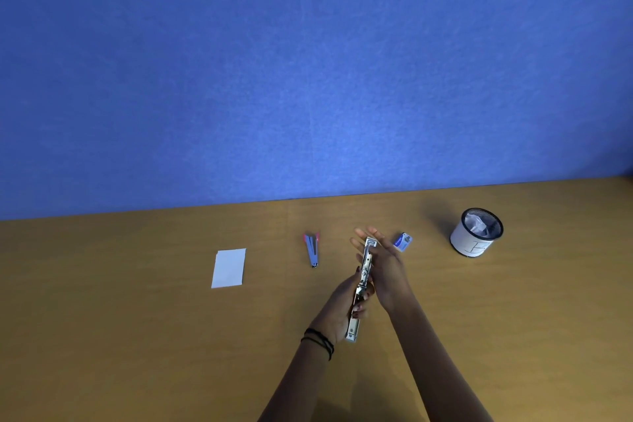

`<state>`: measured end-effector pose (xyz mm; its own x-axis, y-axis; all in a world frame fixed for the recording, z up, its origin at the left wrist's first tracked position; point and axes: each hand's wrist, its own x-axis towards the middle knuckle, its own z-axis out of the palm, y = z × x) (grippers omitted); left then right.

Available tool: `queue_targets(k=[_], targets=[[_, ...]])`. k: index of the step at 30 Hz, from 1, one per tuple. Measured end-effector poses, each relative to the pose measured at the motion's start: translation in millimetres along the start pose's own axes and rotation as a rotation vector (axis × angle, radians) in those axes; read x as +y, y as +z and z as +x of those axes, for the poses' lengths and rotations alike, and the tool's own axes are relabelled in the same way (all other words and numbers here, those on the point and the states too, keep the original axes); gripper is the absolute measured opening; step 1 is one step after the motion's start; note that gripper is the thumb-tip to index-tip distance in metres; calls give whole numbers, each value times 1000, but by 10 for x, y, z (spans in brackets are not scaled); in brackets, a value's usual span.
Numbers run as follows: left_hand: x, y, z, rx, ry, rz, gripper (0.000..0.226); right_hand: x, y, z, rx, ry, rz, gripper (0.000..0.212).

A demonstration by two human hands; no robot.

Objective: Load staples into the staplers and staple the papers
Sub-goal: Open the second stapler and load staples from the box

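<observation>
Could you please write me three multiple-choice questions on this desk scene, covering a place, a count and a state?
1. Where does the staple box lie?
A) at the far left
B) between the right hand and the cup
C) under a sheet

2. How many staplers show?
A) one
B) two
C) three

3. How is the metal stapler?
A) shut, lying flat
B) opened out, in the hands
C) standing alone

Answers:
1 B: it sits just right of the fingers, left of the cup.
2 B: the metal one plus the blue stapler near the paper.
3 B: the left hand grips its lower part.
</observation>
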<state>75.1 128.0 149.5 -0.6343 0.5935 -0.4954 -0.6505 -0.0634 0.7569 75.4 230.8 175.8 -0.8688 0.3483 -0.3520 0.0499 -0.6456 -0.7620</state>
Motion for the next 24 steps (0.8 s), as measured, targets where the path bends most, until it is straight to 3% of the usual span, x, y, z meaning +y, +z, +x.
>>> queue_targets(k=[9, 24], targets=[[-13, -12, 16, 59, 33, -1, 31, 18, 28, 11, 18, 102, 25, 58], [-35, 28, 17, 98, -4, -78, 29, 15, -70, -2, -23, 130, 32, 69]])
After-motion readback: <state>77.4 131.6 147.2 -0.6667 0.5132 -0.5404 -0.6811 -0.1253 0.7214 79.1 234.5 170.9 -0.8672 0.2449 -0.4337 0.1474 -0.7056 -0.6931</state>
